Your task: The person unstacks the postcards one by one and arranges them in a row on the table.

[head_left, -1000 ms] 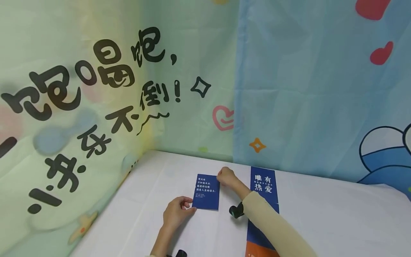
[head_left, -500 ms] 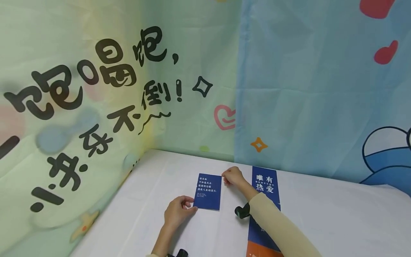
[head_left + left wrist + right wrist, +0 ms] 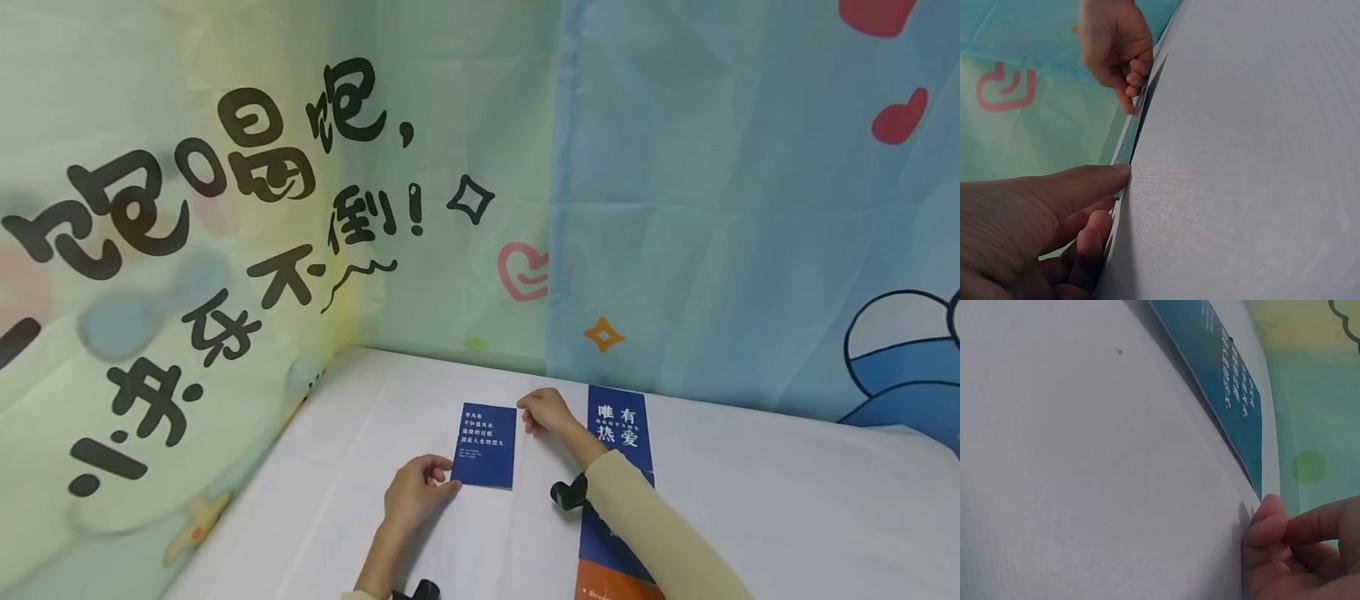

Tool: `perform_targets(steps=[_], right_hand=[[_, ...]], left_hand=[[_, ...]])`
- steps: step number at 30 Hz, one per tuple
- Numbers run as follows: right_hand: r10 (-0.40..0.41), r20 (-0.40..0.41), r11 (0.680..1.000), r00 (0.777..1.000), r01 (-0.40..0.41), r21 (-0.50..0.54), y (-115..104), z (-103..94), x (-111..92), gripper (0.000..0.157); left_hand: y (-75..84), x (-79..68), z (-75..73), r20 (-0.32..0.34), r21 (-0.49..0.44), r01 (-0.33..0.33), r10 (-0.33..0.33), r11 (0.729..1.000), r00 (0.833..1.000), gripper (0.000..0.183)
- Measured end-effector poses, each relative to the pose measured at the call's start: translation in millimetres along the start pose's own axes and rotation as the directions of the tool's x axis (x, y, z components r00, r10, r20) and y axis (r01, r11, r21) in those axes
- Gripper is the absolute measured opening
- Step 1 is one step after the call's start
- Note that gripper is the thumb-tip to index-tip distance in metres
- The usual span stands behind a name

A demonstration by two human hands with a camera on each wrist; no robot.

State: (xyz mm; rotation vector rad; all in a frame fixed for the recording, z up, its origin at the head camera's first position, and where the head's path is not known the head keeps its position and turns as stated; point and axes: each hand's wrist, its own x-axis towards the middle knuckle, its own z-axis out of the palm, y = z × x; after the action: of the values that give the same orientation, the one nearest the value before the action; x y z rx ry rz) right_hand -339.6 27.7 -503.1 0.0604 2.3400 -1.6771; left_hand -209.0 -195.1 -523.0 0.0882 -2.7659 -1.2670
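Observation:
A thin blue booklet (image 3: 486,467) with white printed characters lies on the white tabletop. At its near left corner my left hand (image 3: 412,493) holds it, thumb by the front edge and index finger at the left side. The left wrist view shows that thumb (image 3: 1100,181) against the booklet's edge, seen almost end-on. By the far right corner is my right hand (image 3: 551,414), fingers curled. In the right wrist view its thumb and index finger (image 3: 1271,506) meet, fingertip right at the corner of the booklet (image 3: 1210,369).
A long blue and orange printed strip (image 3: 630,408) lies to the right, partly under the right sleeve (image 3: 637,508). Dark wrist cameras (image 3: 567,493) sit on both wrists. Printed cloth walls (image 3: 712,208) stand along the left and back of the white table (image 3: 772,500).
My right hand has shifted slightly right, from overlapping the booklet's far right corner to just beside it. My left hand and the booklet stay in place.

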Motion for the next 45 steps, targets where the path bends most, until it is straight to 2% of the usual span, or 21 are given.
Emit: perform_targets(steps=[4,9,23,27,30,36,40,45], right_hand=[[0.019,0.001,1.0,1.0,-0.019,0.018,5,-0.4,3,0.025],[0.02,0.048,0.999,0.999,-0.022,0.028,6,-3.5,3,0.024],[0.04,0.087,0.999,0.995,-0.038,-0.028,6,-3.6,2,0.018],[0.02,0.045,1.0,0.999,-0.02,-0.013,7,-3.2,0,0.02],[0.002,0.016,1.0,1.0,-0.002,0.001,8,-3.9,-1,0.022],[-0.064,0.139,0.989,0.988,0.082,-0.126,4,-7.5,-1,0.028],[-0.087,0.214,0.969,0.973,0.133,-0.207,0,-12.2,0,0.044],[-0.049,0.261,0.967,0.964,0.111,-0.228,-2,-15.8,3,0.05]], left_hand=[[-1.0,-1.2,1.4,0.0,0.003,0.006,-0.006,1.0,1.0,0.027],[-2.0,-1.5,3.4,-0.008,0.009,0.01,-0.01,1.0,1.0,0.027],[-1.3,-2.2,5.4,-0.007,0.003,0.031,-0.031,1.0,0.999,0.026],[0.4,-2.1,4.8,-0.005,0.001,0.013,-0.013,1.0,1.0,0.029],[0.6,-1.9,5.1,-0.003,0.009,-0.014,0.014,1.0,1.0,0.037],[0.7,-1.5,5.8,-0.027,0.068,-0.038,0.04,0.997,0.999,0.054],[3.5,-2.8,7.6,-0.023,0.121,-0.043,0.046,0.992,0.999,0.062],[5.4,-3.4,8.6,-0.02,0.142,-0.024,0.027,0.99,0.999,0.063]])
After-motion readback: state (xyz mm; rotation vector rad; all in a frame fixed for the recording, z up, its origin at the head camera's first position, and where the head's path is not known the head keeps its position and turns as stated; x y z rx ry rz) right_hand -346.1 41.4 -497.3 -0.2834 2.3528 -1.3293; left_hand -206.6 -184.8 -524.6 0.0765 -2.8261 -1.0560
